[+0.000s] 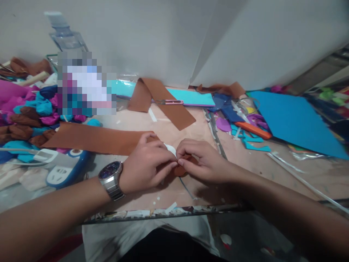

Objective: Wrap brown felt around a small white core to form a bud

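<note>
While the left hand [149, 161] and right hand [205, 160] are pinching it between their fingers, a small brown piece [181, 171] is sitting just right of the long brown strip [100, 139].

Beyond that strip, a folded brown band [178, 115] is lying on the table [131, 121]; a power socket [65, 168] is resting at its near left, a blue sheet [296, 120] well to its right.

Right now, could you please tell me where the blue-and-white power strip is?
In the head view, the power strip lies at left, just below the long brown strip.
</note>
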The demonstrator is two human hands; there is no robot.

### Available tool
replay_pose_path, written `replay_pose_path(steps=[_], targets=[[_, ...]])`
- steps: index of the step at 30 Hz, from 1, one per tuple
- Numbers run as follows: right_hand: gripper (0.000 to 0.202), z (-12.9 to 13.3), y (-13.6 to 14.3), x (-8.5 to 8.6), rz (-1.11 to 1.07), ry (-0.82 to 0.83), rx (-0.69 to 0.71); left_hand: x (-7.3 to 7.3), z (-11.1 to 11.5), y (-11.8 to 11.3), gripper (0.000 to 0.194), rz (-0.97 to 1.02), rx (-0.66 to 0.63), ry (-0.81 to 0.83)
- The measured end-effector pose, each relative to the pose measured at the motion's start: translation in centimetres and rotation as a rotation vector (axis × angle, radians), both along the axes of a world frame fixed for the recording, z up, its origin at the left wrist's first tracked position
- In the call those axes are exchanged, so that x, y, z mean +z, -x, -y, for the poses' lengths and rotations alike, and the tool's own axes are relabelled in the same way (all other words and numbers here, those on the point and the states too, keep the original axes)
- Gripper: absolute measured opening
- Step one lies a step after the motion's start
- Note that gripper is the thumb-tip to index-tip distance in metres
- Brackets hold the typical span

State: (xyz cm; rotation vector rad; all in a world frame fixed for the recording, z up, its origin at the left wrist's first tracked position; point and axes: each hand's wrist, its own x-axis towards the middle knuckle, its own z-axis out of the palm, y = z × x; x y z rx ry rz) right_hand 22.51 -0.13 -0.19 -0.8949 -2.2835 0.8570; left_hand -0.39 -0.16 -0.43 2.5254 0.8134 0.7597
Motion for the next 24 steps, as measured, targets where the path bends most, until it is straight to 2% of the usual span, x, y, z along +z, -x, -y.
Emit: replay_pose_path(steps=[3,5,12,24], targets=[[0.009,-0.1,-0.1,0.0,-0.026,0.149,-0.012,-0.1,-0.2,0.0,0.017,0.021,0.015,0.026],[0.009,-0.2,-0.3,0.0,-0.035,0.186,-0.023,0.0,-0.3,0.0,0.017,0.023,0.018,0.074],[0.005,-0.2,-0.7,0.5,0.016,0.064,0.011,0.3,-0.3,0.1,0.018,0.041,-0.025,0.168],[0.005,-0.5,-1.0,0.4,0.061,-0.040,0.033,0.4,-0.4,0.2,0.026,0.072,-0.001,0.207]])
